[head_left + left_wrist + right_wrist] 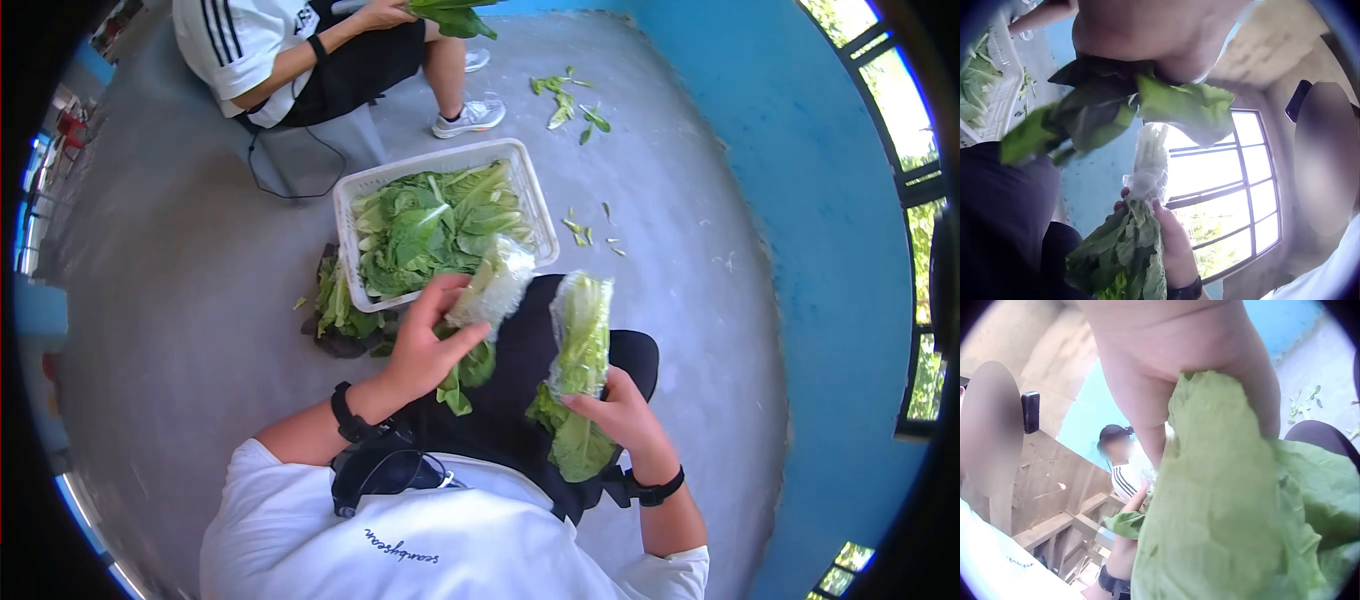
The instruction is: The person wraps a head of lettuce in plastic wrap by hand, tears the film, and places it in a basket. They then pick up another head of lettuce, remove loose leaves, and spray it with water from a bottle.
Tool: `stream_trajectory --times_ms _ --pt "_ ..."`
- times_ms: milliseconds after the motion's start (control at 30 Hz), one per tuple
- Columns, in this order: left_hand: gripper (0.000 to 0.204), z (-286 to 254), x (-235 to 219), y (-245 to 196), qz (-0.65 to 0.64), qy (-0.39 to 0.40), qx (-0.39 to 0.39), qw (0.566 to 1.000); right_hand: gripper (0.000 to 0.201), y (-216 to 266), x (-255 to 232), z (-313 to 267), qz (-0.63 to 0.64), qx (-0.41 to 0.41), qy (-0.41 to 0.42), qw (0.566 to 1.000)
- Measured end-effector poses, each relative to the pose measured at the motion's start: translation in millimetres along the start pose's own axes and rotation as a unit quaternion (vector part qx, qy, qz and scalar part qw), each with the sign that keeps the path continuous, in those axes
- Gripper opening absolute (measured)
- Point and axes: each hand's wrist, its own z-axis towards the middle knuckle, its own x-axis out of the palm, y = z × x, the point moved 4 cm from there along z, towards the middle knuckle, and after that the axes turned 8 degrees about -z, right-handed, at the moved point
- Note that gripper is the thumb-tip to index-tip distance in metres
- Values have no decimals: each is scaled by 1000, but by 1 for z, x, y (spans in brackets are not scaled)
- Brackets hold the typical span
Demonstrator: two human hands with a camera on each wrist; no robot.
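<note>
In the head view my left hand (425, 345) grips a plastic-wrapped bundle of greens (495, 285), its leaves (462, 380) hanging below the palm. My right hand (625, 415) holds a second wrapped bundle (583, 335) upright by its lower part, with loose leaves (582, 445) spreading beneath. The two bundles are apart, above my dark-clothed lap. Across the left wrist view, my right hand (1175, 240) has its fingers round the bundle where wrap (1150, 175) meets leaves. Large leaves (1216, 487) hide most of my right fingers in the right wrist view.
A white basket (545, 225) full of leafy greens stands on the floor ahead. Beside its left side lies a dark bag (345, 343) with more greens. Leaf scraps (562, 108) litter the floor near the blue wall (760, 150). Another person (300, 70) sits opposite, holding greens (452, 15).
</note>
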Motion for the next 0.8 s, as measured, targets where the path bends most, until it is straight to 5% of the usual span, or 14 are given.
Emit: stream_trajectory --times_ms 267,367,500,667,800 --pt "52 -2 8 3 -26 -15 -34 999 33 -5 -2 -4 -67 -24 -63 995" --pt "50 0 9 13 -129 -12 -130 983 34 -3 -2 -7 -52 -20 -48 997" --pt "47 2 6 22 -339 119 -227 905 35 -9 -7 -11 47 -26 79 995" --pt "37 -2 15 15 -408 68 -259 873 50 -42 -13 -6 323 -108 274 899" --pt "42 1 7 27 -439 57 -265 857 53 -36 -14 -2 333 -83 217 914"
